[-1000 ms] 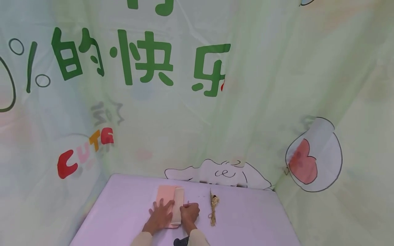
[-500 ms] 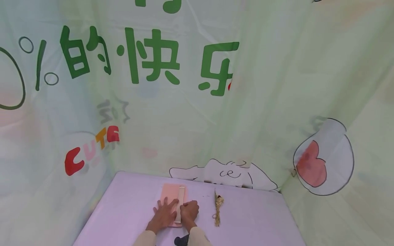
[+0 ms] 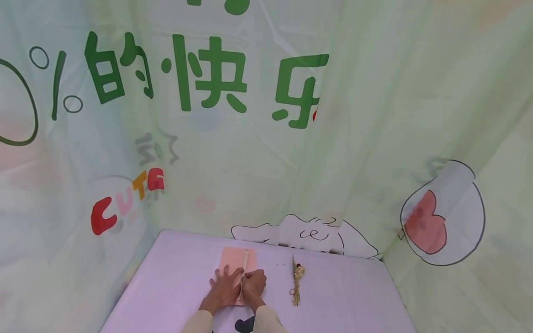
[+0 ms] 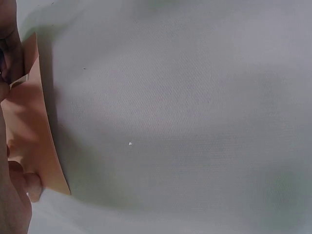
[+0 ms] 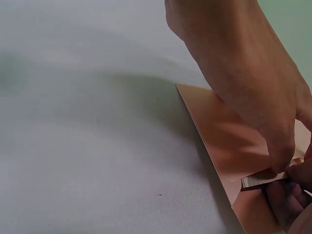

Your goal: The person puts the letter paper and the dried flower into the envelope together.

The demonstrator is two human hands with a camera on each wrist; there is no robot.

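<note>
Head camera view: a long cream-coloured, straight-edged strip (image 3: pixel 246 259), broad a second ago, now shows as little more than a thin line. It lies along a flat, rectangular salmon-pink paper-like sheet (image 3: pixel 230 257) on the lilac tabletop (image 3: pixel 333 291) (a dried-flower bunch (image 3: pixel 297 277) lies to the right). The left hand (image 3: pixel 225 287) presses the sheet, fingers splayed; beside it, the curled right hand (image 3: pixel 255 283) pinches the strip.
</note>
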